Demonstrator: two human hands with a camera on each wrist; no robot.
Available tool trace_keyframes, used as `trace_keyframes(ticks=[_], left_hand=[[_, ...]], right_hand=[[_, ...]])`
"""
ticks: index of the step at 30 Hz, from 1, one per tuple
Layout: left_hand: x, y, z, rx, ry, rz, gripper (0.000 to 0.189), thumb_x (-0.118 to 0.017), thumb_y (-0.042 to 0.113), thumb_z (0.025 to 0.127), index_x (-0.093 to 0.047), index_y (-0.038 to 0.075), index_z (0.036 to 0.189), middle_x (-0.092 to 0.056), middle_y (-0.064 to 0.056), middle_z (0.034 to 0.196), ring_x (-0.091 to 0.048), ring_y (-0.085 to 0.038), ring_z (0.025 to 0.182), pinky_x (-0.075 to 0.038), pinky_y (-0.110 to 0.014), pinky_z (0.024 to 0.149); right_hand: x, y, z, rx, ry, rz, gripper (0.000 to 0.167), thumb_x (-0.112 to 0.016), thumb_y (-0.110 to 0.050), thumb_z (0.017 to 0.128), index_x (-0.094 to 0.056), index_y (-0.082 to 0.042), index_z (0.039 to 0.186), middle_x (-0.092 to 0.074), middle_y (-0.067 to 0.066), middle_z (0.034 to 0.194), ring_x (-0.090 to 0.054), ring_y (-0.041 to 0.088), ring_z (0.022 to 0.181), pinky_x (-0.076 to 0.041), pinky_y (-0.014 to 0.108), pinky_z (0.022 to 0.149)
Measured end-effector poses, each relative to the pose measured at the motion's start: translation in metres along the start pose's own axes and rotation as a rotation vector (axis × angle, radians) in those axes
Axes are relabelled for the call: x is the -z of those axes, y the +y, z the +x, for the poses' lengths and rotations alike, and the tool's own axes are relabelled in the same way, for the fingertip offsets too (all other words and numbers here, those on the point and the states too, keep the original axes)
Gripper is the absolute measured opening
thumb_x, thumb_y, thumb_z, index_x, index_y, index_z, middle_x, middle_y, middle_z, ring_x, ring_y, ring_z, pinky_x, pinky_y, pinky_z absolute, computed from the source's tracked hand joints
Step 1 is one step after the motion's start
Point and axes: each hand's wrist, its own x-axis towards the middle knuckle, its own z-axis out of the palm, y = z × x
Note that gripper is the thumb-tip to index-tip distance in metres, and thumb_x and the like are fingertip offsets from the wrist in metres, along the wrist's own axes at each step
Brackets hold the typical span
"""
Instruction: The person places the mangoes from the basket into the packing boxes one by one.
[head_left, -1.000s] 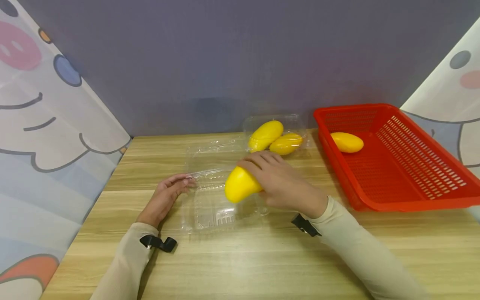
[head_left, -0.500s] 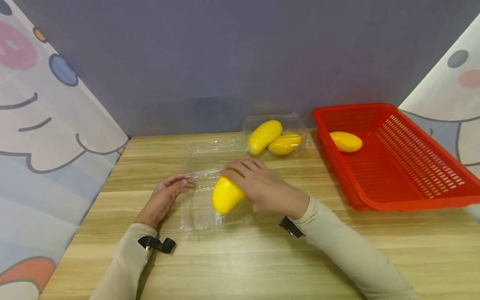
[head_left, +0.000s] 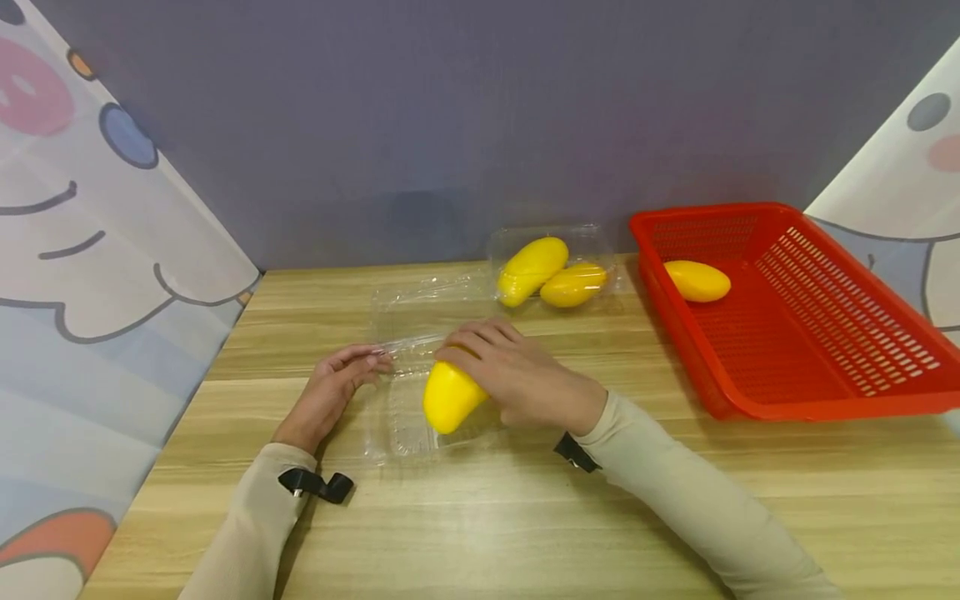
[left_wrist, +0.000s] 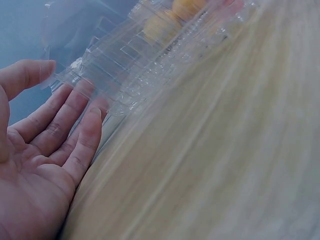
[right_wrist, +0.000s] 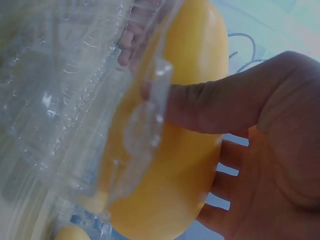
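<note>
In the head view, my right hand [head_left: 517, 375] holds a yellow mango [head_left: 450, 398] over the base of an open clear plastic clamshell box [head_left: 408, 417]. The right wrist view shows the thumb [right_wrist: 205, 107] across the mango [right_wrist: 165, 185], with the other fingers round its far side. Part of the box's clear rim stands between that camera and the fruit. My left hand [head_left: 333, 392] is at the box's left side, by the fold between lid and base. In the left wrist view its thumb and fingers pinch the plastic edge [left_wrist: 75, 75].
Behind the open box, a second clear box [head_left: 588, 242] contains two yellow mangoes [head_left: 534, 268]. A red slotted basket [head_left: 795, 350] stands at the right with one mango [head_left: 697, 281] in it. A grey wall [head_left: 420, 133] closes off the back of the wooden table [head_left: 480, 533].
My right hand has carried the mango left and a little nearer to me, over the box's base, then slowed. My left hand has stayed at the box's edge.
</note>
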Motion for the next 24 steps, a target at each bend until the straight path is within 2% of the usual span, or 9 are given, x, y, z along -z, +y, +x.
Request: trace_keyframes(ticks=[3, 9, 16, 24], left_hand=[[0.000, 0.000, 0.000, -0.005, -0.005, 0.004, 0.026, -0.051, 0.007, 0.103, -0.060, -0.003, 0.125, -0.074, 0.001, 0.111, -0.070, -0.013, 0.102, -0.057, -0.023, 0.083], [0.000, -0.001, 0.000, -0.006, -0.001, 0.002, 0.023, -0.052, 0.008, 0.103, -0.064, 0.003, 0.122, -0.074, 0.001, 0.110, -0.070, -0.013, 0.102, -0.057, -0.023, 0.083], [0.000, -0.001, -0.001, 0.002, 0.003, 0.009, 0.026, -0.052, 0.008, 0.103, -0.061, -0.001, 0.125, -0.075, 0.003, 0.110, -0.070, -0.012, 0.102, -0.057, -0.022, 0.084], [0.000, 0.000, -0.001, 0.005, -0.001, 0.020, 0.022, -0.053, 0.010, 0.102, -0.065, 0.007, 0.121, -0.074, 0.004, 0.110, -0.070, -0.012, 0.103, -0.057, -0.023, 0.085]], right_hand=[[-0.002, 0.000, 0.002, 0.009, -0.023, -0.008, 0.095, -0.085, -0.002, 0.067, -0.040, -0.016, 0.149, -0.046, 0.002, 0.149, -0.038, 0.026, 0.141, -0.026, 0.045, 0.124], [-0.007, -0.003, 0.004, 0.012, -0.061, 0.019, 0.092, -0.087, -0.007, 0.069, -0.041, -0.018, 0.148, -0.045, 0.000, 0.148, -0.038, 0.026, 0.140, -0.026, 0.047, 0.124], [-0.012, -0.005, 0.006, 0.007, -0.119, 0.022, 0.089, -0.084, -0.006, 0.074, -0.040, -0.020, 0.149, -0.043, 0.000, 0.152, -0.036, 0.024, 0.143, -0.027, 0.048, 0.123], [-0.018, -0.004, 0.006, 0.011, -0.118, 0.033, 0.085, -0.083, -0.008, 0.076, -0.040, -0.020, 0.149, -0.044, -0.001, 0.151, -0.038, 0.024, 0.142, -0.027, 0.046, 0.123]])
